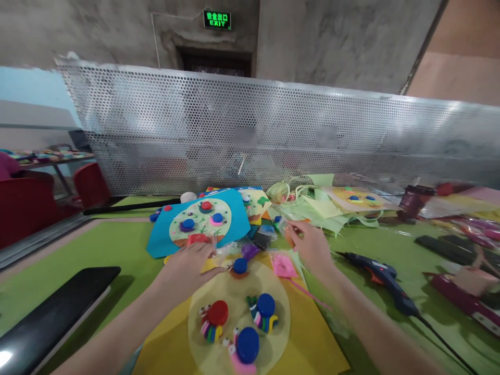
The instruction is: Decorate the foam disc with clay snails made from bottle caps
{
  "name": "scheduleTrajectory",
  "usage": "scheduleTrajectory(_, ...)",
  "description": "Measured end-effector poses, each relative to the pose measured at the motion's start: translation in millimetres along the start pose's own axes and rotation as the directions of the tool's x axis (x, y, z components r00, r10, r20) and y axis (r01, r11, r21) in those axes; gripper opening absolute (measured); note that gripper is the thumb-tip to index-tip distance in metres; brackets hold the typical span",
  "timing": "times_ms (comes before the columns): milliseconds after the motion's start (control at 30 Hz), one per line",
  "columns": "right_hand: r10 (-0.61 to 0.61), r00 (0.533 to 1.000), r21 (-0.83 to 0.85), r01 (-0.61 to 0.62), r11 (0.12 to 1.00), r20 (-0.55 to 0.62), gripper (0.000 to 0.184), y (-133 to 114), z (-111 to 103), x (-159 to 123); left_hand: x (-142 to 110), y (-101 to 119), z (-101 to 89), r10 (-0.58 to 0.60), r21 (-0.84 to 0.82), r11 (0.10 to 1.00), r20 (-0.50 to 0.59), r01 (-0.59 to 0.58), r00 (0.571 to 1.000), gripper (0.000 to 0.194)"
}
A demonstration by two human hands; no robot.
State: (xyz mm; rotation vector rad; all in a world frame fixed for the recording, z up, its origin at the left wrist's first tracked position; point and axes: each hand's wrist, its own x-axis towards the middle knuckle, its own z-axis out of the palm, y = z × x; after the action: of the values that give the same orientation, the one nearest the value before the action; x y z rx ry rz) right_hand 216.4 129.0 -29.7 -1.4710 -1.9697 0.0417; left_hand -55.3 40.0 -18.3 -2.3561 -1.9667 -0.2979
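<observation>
My left hand [190, 266] lies over the top left of a yellow card, thumb stretched out apart from the fingers. Its fingertips are beside clear plastic bags and a red piece [198, 238]. My right hand [310, 244] pinches a small clear plastic bag [288, 232] with something orange in it. Between the hands are a purple clay packet [250, 251] and a pink clay packet [283, 265]. Below, the yellow card [312, 333] bears a pale round sheet [234, 291] with clay snails that have a red bottle cap [217, 313] and blue bottle caps [248, 345] as shells.
A blue card [158, 242] with similar snails lies at the back left. To the right are a glue gun [385, 278] with a cord, and paper strips [324, 208]. A black-topped object [58, 307] lies at left. A perforated metal screen [273, 135] stands behind the table.
</observation>
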Motion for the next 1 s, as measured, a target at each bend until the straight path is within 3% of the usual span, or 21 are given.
scheduleTrajectory(167, 0.072, 0.995, 0.257, -0.086, 0.963, 0.062, 0.039, 8.7, 3.9, 4.2, -1.0, 4.0, 1.8, -0.059, -0.015, 0.998, 0.022, 0.059, 0.998, 0.021)
scheduleTrajectory(300, 0.019, 0.987, 0.310, -0.069, 0.948, 0.162, 0.036, 12.2, 12.0, 9.1, 0.5, 1.0, 2.7, -0.138, -0.047, 0.989, 0.014, 0.138, 0.990, 0.023)
scheduleTrajectory(467, -0.045, 0.975, 0.150, 0.012, 0.989, 0.217, 0.032, 18.3, 19.2, 12.5, 2.6, -3.9, 8.1, -0.117, -0.075, 0.990, 0.013, 0.117, 0.993, 0.022)
scheduleTrajectory(633, -0.036, 0.967, -0.080, 0.058, 0.995, 0.254, 0.051, 19.2, 26.6, 15.9, -0.4, -0.2, 12.6, -0.039, -0.049, 0.998, 0.035, 0.041, 0.999, 0.028)
scheduleTrajectory(767, -0.001, 0.960, -0.137, 0.041, 0.990, 0.279, 0.039, 12.7, 30.8, 16.7, -3.4, 4.2, 11.4, 0.008, -0.013, 1.000, 0.040, -0.007, 0.999, 0.028)
scheduleTrajectory(867, 0.024, 0.969, -0.050, -0.012, 0.999, 0.247, 0.030, 11.6, 28.9, 16.2, -3.9, 5.5, 9.3, 0.029, 0.010, 1.000, 0.028, -0.030, 0.999, 0.028)
scheduleTrajectory(1000, 0.109, 0.979, 0.207, -0.143, 0.968, 0.171, 0.023, 13.8, 18.5, 17.6, -4.6, 9.5, 4.8, 0.038, 0.030, 0.999, 0.009, -0.039, 0.999, 0.028)
